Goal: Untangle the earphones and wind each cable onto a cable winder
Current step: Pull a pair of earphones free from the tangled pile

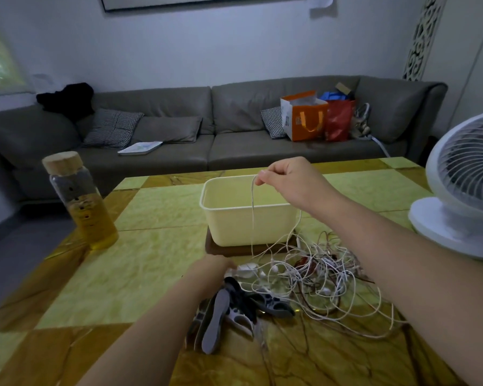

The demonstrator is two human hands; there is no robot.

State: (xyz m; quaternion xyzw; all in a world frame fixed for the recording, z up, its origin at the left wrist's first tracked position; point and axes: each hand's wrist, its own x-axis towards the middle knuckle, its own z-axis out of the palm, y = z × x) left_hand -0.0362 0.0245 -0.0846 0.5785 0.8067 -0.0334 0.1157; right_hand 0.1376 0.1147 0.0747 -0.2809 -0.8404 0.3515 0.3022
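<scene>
A tangle of white and reddish earphone cables (318,271) lies on the table in front of a cream tub. My right hand (290,182) is raised above the tub and pinches one white cable (253,213) that hangs down into the tangle. My left hand (215,267) is low on the table at the tangle's left edge, beside a white earphone part (247,267); its fingers are mostly hidden. Several flat grey, black and white cable winders (234,307) lie in a heap just in front of my left hand.
The cream plastic tub (207,207) stands on a dark wooden board (215,247). A glass bottle with a cork lid (80,201) stands at the table's left. A white fan (463,190) is at the right edge. A grey sofa with bags is behind.
</scene>
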